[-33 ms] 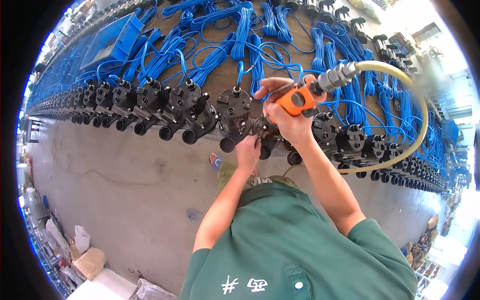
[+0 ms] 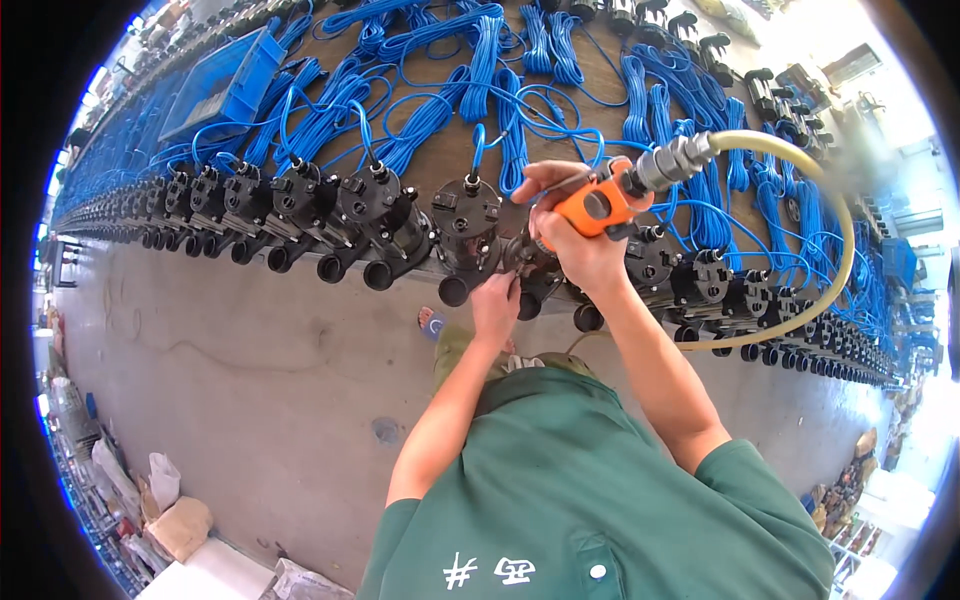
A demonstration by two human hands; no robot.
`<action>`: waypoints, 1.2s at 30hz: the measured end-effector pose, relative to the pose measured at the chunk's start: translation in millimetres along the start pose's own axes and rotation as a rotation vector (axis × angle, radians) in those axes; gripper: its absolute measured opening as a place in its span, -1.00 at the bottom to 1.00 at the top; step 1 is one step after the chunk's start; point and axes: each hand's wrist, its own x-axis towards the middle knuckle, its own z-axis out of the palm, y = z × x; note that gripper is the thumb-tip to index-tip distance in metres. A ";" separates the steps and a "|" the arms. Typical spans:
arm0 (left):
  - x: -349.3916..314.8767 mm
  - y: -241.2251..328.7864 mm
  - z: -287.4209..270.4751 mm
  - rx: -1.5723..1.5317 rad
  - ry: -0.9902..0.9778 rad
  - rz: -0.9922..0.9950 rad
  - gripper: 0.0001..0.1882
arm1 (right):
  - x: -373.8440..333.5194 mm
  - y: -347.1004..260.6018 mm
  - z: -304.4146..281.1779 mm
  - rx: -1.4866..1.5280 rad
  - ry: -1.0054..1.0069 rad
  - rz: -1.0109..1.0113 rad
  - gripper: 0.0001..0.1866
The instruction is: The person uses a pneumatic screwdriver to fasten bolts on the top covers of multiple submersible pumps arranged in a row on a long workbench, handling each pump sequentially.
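Observation:
My right hand (image 2: pixel 583 245) is closed round an orange air tool (image 2: pixel 603 203), with its index finger stretched out to the left. The tool slants down to the left, its tip among dark parts at the bench edge. From its upper end a metal coupling (image 2: pixel 672 163) joins a yellowish hose (image 2: pixel 835 270). Below the tip, my left hand (image 2: pixel 495 308) is closed, fingertips pinched against the low part of a black pump (image 2: pixel 467 225). What lies between those fingertips is hidden. A blue cable (image 2: pixel 479 150) rises from the pump's top.
More black pumps (image 2: pixel 380 215) line the bench edge on both sides. Coiled blue cables (image 2: pixel 484 65) lie over the brown bench top (image 2: pixel 440 105), with a blue crate (image 2: pixel 225 90) at the far left. Cartons and bags (image 2: pixel 180 525) sit on the floor at lower left.

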 end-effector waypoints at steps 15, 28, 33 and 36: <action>-2.6 -33.5 -0.3 0.160 -0.136 0.049 -0.82 | 1.2 21.7 -1.2 -0.134 -0.109 -0.042 -0.68; 305.1 173.1 -114.5 0.561 -1.093 0.388 -0.81 | -4.9 -26.4 -18.3 -0.182 0.185 -0.250 -0.71; 313.9 97.2 38.4 0.627 -1.725 0.916 -0.82 | -14.8 -47.2 -35.4 -0.257 0.510 -0.104 -0.68; 288.8 56.8 103.7 0.111 -1.923 0.991 -0.74 | -10.6 -53.3 -42.0 -0.245 0.694 -0.090 -0.71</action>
